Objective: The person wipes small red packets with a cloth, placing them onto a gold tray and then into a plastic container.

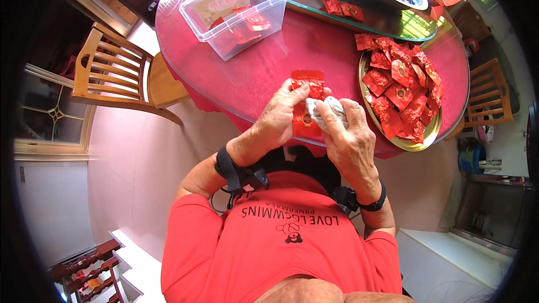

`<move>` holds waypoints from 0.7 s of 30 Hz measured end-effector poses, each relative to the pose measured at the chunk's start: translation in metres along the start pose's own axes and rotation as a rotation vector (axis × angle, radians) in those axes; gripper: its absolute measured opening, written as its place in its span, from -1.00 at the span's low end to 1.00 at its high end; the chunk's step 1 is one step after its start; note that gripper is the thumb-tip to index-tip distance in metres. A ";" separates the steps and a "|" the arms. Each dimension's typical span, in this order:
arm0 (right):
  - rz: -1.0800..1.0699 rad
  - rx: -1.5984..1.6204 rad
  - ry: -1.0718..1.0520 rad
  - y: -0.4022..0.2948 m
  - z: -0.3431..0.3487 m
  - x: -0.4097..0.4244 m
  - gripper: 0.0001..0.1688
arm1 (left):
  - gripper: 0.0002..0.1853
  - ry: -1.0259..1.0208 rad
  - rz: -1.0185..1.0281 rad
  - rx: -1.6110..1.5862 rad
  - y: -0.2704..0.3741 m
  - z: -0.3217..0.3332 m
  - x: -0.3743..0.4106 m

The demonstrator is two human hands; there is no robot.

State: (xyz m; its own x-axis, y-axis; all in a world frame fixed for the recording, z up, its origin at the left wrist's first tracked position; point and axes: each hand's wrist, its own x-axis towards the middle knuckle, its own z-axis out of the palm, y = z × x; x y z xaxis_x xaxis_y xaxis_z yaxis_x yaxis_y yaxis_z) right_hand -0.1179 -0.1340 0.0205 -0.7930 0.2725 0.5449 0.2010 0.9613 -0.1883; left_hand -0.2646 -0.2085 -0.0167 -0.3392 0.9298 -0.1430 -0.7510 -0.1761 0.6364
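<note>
A red foil packet [308, 79] is in my left hand [278, 111], pinched between thumb and fingers above the near edge of the round table. My right hand [351, 134] grips a crumpled whitish cloth [328, 111] and presses it against the lower part of the packet. The packet looks long, with its printed lower end hanging under the cloth. To the right, a gold-rimmed round tray [414, 146] bears a heap of similar red packets [399, 94]. A clear plastic box [227, 48] at the upper left holds a few red packets and a tan printed card.
Beyond my hands, a glass turntable [311, 8] carries two red packets [343, 9] and a large metal-rimmed tray [421, 3] of small wrapped pieces. A wooden chair [113, 69] stands left of the table, another chair [488, 92] right. The red-covered table [210, 71] has a glass top.
</note>
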 end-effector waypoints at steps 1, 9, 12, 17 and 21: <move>0.001 -0.027 -0.010 0.000 0.005 0.000 -0.51 | -0.67 -0.006 -0.019 -0.099 -0.003 0.004 0.000; -0.047 0.149 -0.127 -0.008 0.005 -0.007 -0.53 | -0.63 0.057 0.067 -0.036 0.012 -0.004 -0.009; -0.014 0.212 -0.073 -0.011 -0.005 0.001 -0.47 | -0.63 0.032 0.072 -0.025 0.013 -0.003 -0.010; -0.067 0.025 0.032 -0.008 0.016 0.001 -0.49 | -0.62 0.002 0.073 -0.048 0.007 0.007 -0.011; -0.101 0.109 -0.093 -0.011 0.013 -0.010 -0.47 | -0.61 0.017 0.086 -0.100 0.011 -0.004 -0.009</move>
State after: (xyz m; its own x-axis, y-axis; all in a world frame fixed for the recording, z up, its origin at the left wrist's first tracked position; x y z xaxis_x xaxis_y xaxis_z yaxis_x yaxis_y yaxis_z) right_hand -0.1198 -0.1473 0.0069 -0.8569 0.1651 0.4883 0.0583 0.9723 -0.2263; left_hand -0.2717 -0.2202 -0.0115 -0.4137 0.9045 -0.1039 -0.7709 -0.2873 0.5685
